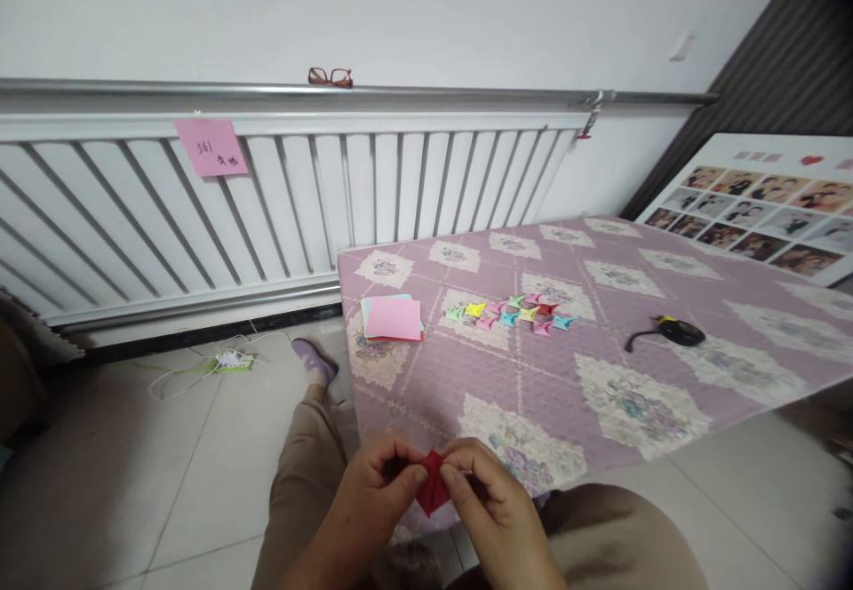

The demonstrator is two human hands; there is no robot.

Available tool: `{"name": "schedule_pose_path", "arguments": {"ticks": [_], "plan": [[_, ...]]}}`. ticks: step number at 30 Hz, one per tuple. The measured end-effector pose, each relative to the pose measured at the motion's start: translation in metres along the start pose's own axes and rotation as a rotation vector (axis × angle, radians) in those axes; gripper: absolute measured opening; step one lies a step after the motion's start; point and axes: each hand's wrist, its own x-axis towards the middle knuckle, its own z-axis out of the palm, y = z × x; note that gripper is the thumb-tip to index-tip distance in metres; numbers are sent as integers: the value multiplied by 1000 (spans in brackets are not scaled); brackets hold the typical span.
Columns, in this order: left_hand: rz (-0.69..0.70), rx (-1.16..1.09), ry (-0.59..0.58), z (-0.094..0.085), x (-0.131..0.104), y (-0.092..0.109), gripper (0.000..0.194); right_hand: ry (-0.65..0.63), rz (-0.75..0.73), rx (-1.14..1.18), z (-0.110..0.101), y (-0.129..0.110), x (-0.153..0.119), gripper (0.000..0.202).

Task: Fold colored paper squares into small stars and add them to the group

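Observation:
A small piece of folded red paper (433,489) is held up near the front corner of the table, its lower end coming to a point. My left hand (383,492) pinches its left edge between thumb and fingers. On the other edge, my right hand (490,501) has the same kind of pinch, thumb in front. A crease runs down the middle of the paper. Beyond my hands, a stack of coloured paper sheets (393,318) lies with a pink one on top. Several small folded paper pieces (509,317) in mixed colours stand grouped to its right.
The table wears a purple floral tablecloth (426,386). A black round object with a strap (680,331) lies at its right. Behind are a white radiator (373,181), a pink note (211,147) and glasses (330,77) on a pipe. A power strip (233,360) sits on the floor.

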Motion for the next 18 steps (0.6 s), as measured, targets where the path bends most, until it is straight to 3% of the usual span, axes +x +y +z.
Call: {"name": "schedule_pose_path", "arguments": {"ticks": [9, 15, 18], "plan": [[-11, 107, 14, 3, 0, 8, 7, 51, 204, 120, 2, 4, 2, 17], [6, 191, -64, 2, 4, 10, 6, -112, 305, 181, -8, -9, 12, 13], [-2, 170, -70, 3, 6, 9, 6, -118, 312, 158, -11, -12, 14, 21]]}}
